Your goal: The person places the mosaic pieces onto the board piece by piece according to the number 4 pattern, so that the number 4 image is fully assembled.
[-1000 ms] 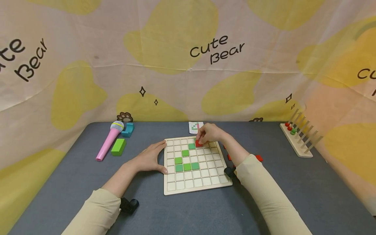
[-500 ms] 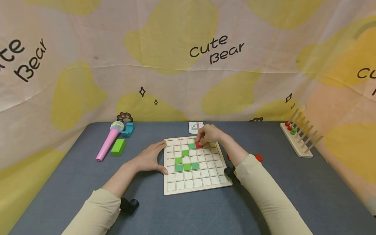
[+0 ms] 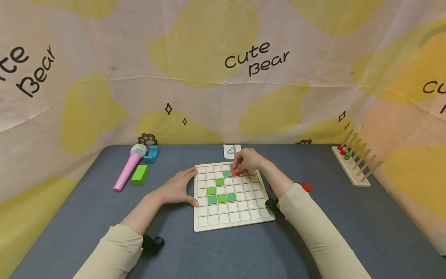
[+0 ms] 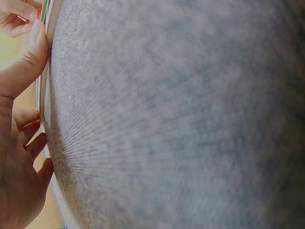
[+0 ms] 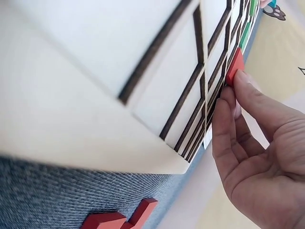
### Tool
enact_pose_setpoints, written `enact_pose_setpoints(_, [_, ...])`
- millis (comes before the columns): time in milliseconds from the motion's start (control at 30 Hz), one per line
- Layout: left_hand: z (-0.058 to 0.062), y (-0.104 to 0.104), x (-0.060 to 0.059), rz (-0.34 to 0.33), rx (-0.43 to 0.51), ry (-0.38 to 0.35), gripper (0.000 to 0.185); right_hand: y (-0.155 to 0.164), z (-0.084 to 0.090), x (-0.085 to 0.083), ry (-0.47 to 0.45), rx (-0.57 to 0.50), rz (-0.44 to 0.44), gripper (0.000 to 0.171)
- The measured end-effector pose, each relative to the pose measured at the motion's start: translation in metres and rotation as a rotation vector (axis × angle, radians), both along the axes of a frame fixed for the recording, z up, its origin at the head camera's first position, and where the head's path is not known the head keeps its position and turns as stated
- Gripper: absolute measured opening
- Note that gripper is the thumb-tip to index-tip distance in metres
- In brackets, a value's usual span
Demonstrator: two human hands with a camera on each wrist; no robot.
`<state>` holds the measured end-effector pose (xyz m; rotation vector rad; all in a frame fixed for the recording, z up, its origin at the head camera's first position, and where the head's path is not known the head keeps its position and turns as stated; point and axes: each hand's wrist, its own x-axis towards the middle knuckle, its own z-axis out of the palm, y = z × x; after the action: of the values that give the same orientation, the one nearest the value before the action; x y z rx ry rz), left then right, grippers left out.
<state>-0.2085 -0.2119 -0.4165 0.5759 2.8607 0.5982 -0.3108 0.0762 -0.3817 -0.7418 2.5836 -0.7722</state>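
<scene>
A wooden grid board [image 3: 234, 225] lies on the table, with several green square tiles [image 3: 222, 198] in its cells. My right hand [image 3: 250, 159] pinches a red tile [image 3: 235, 173] between thumb and fingers, at a cell near the board's far edge. In the right wrist view that red tile [image 5: 234, 66] looks slightly tilted at the grid. My left hand [image 3: 175, 188] rests along the board's left edge, thumb and fingers spread and touching the rim. Behind the board lies a small card [image 3: 230, 151] printed with a coloured grid pattern, just past the right hand.
Loose red tiles [image 3: 306, 187] lie right of the board, partly hidden by the right forearm. On the left are a pink toy microphone [image 3: 127, 173], a blue block [image 3: 151, 154] and a green block [image 3: 140, 174]. A peg stand [image 3: 355, 168] with beads stands far right.
The right hand has brought the red tile slightly down and nearer on the board, and the tile now lies flatter. The left hand has stayed at the edge.
</scene>
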Motion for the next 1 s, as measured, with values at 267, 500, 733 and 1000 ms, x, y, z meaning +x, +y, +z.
enact_pose_setpoints(267, [-0.002, 0.001, 0.001, 0.003, 0.005, -0.006, 0.118, 0.0, -0.001, 0.003, -0.004, -0.003, -0.01, 0.008])
enact_pose_setpoints(500, [-0.003, 0.001, 0.0, 0.006, 0.002, -0.003, 0.118, 0.013, 0.007, 0.002, -0.025, -0.042, -0.034, 0.007])
enact_pose_setpoints(733, [-0.001, 0.0, 0.001, 0.01, -0.001, -0.005, 0.118, 0.044, 0.009, -0.004, -0.014, -0.091, -0.089, 0.012])
enact_pose_setpoints(1000, [-0.002, 0.001, -0.001, 0.006, 0.005, -0.008, 0.118, 0.078, 0.007, -0.01, 0.001, -0.05, -0.106, 0.019])
